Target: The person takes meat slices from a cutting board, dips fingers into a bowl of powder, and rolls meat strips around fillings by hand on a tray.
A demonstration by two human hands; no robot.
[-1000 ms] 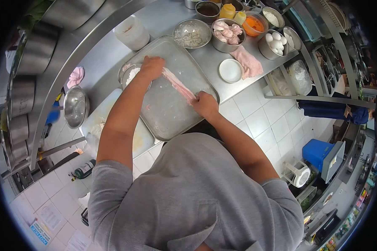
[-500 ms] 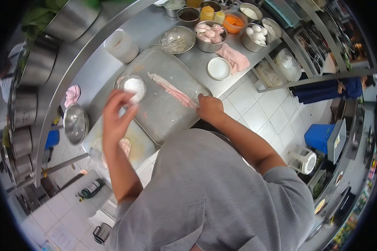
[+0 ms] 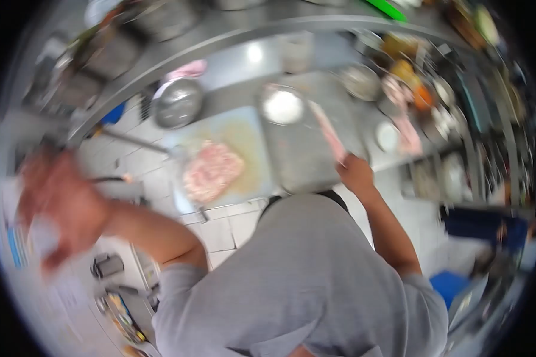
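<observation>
My right hand (image 3: 356, 172) is closed on the near end of a long, pale pink strip of meat (image 3: 327, 132). The strip lies slanted across a metal tray (image 3: 298, 163). On that tray's far left part stands a metal bowl of white powder (image 3: 283, 106). My left hand (image 3: 65, 205) is raised far out to the left, away from the counter and smeared by motion. Its thumb stands apart from the fingers, and I see nothing held. Between my hands, a pale cutting board (image 3: 253, 134) bears a slab of raw pink meat (image 3: 214, 171).
An empty metal bowl (image 3: 177, 102) and a pink cloth (image 3: 187, 69) are beyond the board. Several bowls, one a metal bowl (image 3: 361, 82), and a white dish (image 3: 388, 137) stand right of the tray. A metal shelf edge (image 3: 220, 44) arches above. A person in dark clothing (image 3: 476, 226) is at far right.
My view has turned left. My left hand has swung from beside the powder bowl out to the far left. My right hand keeps hold of the meat strip's end.
</observation>
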